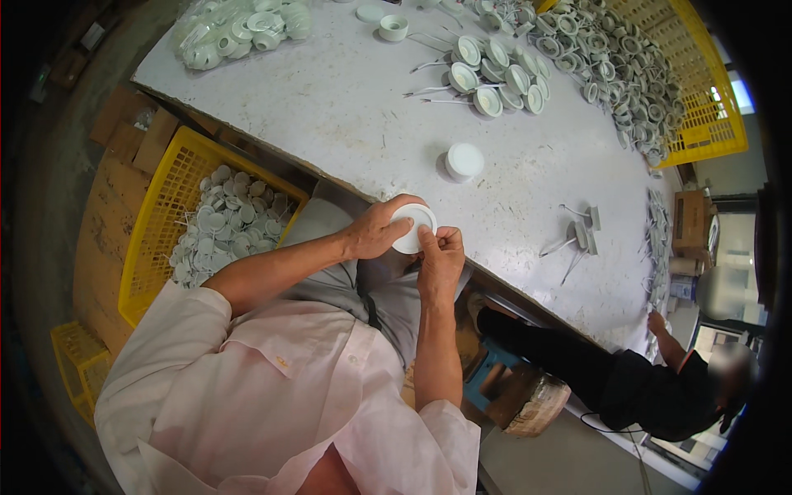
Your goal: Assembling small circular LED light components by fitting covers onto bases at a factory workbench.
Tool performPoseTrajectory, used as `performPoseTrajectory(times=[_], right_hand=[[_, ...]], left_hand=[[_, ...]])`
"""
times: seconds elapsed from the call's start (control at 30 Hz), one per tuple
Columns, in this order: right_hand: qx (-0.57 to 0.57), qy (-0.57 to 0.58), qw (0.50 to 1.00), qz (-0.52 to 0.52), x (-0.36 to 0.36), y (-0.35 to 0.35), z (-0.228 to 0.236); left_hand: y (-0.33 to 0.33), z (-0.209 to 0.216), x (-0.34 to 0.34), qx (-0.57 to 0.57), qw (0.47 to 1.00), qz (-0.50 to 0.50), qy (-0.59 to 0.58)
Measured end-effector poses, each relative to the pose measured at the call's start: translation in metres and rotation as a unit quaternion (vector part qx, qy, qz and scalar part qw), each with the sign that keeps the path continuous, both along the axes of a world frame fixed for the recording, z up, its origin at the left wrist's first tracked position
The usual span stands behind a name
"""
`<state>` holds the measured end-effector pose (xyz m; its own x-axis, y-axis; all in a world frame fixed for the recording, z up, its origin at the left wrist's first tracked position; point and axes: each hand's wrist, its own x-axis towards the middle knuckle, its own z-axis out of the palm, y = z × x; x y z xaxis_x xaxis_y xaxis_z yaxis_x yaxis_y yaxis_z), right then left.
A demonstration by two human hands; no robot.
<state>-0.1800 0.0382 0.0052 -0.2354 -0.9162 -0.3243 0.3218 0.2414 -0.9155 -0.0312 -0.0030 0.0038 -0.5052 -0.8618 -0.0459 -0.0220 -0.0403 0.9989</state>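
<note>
Both hands hold a shallow round white lamp part (417, 215) with a raised rim, just off the table's near edge. My left hand (382, 228) grips its left side with the thumb across its face. At the lower right rim, my right hand (443, 257) pinches it between thumb and curled fingers. Beyond them on the table stands a short white round piece (464, 162). Further off lies a group of white round lamp parts (488, 101) with wires. A few similar wired pieces (582, 238) lie to the right.
A yellow basket (148, 239) full of small white discs stands at my left. The pale table (346, 115) holds a plastic bag of white cups (239, 33). At the far right, a heap of ring-shaped parts (615, 66) spills from another yellow basket (701, 136). A co-worker (660, 396) stands at right.
</note>
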Motion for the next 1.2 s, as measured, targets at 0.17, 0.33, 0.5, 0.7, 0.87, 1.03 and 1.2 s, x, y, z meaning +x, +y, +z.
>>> performPoseTrajectory(times=[0.17, 0.33, 0.5, 0.7, 0.87, 1.03, 1.2], right_hand=[[0.012, 0.112, 0.994, 0.009, -0.001, 0.003, -0.009], [-0.036, 0.283, 0.956, -0.065, -0.065, -0.011, -0.008], [0.026, 0.563, 0.771, -0.297, -0.214, -0.036, -0.005], [0.126, 0.621, 0.739, -0.228, -0.269, -0.055, -0.038], [0.024, 0.419, 0.872, -0.250, -0.260, -0.037, -0.046], [-0.018, 0.287, 0.924, -0.252, -0.170, -0.018, -0.018], [-0.018, 0.212, 0.961, -0.177, -0.083, 0.007, 0.008]], left_hand=[[0.003, 0.002, 0.005, 0.022, 1.000, 0.000, 0.009], [0.012, -0.015, 0.079, 0.024, 0.985, 0.172, -0.012], [0.028, -0.077, 0.214, 0.142, 0.911, 0.384, 0.054], [0.071, -0.171, 0.318, 0.286, 0.812, 0.467, -0.200], [0.136, -0.275, 0.425, 0.346, 0.761, 0.476, -0.273], [0.136, -0.290, 0.407, 0.071, 0.695, 0.430, -0.572], [0.053, -0.049, 0.152, 0.146, 0.974, 0.171, -0.009]])
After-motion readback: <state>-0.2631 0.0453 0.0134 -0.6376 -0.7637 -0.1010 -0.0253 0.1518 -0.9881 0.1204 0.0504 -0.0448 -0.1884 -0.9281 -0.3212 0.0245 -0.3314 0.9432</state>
